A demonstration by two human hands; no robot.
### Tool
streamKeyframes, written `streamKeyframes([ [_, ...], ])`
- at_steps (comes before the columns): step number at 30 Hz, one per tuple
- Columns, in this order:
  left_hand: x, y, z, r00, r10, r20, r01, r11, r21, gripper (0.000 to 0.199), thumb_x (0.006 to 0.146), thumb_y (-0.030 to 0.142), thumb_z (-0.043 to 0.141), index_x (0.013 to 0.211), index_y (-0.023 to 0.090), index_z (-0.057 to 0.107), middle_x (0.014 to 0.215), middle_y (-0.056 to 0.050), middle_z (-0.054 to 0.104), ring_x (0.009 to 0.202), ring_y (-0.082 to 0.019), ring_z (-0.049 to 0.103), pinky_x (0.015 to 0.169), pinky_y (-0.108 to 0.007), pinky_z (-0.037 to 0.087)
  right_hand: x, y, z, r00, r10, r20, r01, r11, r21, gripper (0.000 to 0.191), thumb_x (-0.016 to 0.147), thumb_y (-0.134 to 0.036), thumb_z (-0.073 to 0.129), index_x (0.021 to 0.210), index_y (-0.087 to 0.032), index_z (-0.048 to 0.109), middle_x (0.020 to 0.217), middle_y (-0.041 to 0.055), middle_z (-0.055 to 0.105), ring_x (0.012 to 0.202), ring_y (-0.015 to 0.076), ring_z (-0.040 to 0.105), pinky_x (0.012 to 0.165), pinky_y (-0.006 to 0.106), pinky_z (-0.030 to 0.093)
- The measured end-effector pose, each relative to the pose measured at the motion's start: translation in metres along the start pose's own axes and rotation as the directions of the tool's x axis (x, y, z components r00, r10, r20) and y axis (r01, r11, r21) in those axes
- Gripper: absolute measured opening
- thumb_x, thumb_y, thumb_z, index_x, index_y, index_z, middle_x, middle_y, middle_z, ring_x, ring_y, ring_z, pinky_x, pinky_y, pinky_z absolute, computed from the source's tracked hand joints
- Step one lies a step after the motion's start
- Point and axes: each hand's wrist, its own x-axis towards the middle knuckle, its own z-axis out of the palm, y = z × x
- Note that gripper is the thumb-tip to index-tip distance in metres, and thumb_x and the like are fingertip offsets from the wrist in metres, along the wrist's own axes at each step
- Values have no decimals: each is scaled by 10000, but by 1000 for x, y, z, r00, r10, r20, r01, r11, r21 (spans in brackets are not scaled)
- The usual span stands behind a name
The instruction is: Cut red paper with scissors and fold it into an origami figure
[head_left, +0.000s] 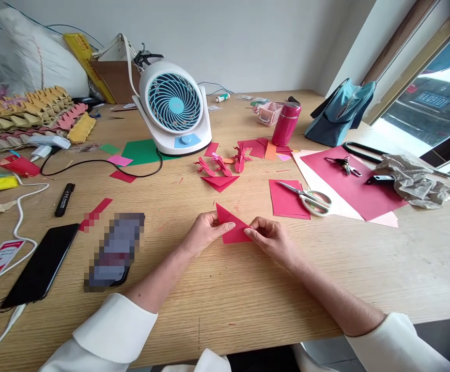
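Note:
A red sheet of paper folded into a triangle (233, 230) is held up between both hands just above the wooden table. My left hand (207, 231) pinches its left edge, thumb lying on the front face. At its right corner, my right hand (267, 236) grips the paper between thumb and bent fingers. Beyond the hands stand several red folded-paper figures (221, 164), with a flat folded red piece (220, 182) in front of them. Scissors (314, 200) with pale handles rest partly on a stack of red paper squares (286, 199) to the right.
A white fan (176, 106) stands at the back beside green paper (137, 152). Further right are a red flask (286, 124), a teal bag (339, 113) and large red sheets (348, 181). Two phones, one a black phone (42, 263), and a marker (64, 200) lie left.

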Motion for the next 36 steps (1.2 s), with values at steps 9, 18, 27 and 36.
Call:
streamKeyframes([
  [9, 7, -7, -4, 999, 42, -25, -42, 999, 12, 329, 710, 421, 750, 832, 126, 672, 791, -41, 686, 722, -151, 596, 699, -275, 462, 34, -15, 8, 959, -8, 282, 68, 977, -202, 427, 891, -482, 516, 601, -193, 392, 548, -61, 305, 500, 75, 295, 461, 226, 219],
  [18, 9, -7, -13, 985, 114, -129, -110, 993, 40, 298, 769, 405, 697, 699, 143, 574, 644, 34, 521, 594, -84, 435, 572, -214, 355, 41, -1, 19, 935, -61, 351, 141, 968, -206, 418, 912, -438, 485, 599, -205, 335, 574, -60, 247, 510, 76, 225, 450, 232, 184],
  [27, 11, -8, -15, 977, 132, -169, -137, 990, -15, 278, 808, 417, 666, 776, 143, 629, 687, 16, 549, 619, -91, 451, 598, -214, 366, 31, -6, 17, 924, -45, 381, 134, 969, -209, 425, 931, -458, 453, 619, -205, 315, 600, -55, 265, 529, 81, 244, 482, 244, 211],
  [36, 10, -14, -11, 991, 109, -79, -108, 994, 22, 298, 778, 419, 700, 854, 136, 648, 788, -18, 637, 719, -136, 553, 690, -255, 450, 34, -6, 20, 968, 3, 250, 12, 998, -59, 471, 924, -575, 421, 640, -199, 410, 552, -48, 391, 489, 85, 343, 477, 228, 286],
])
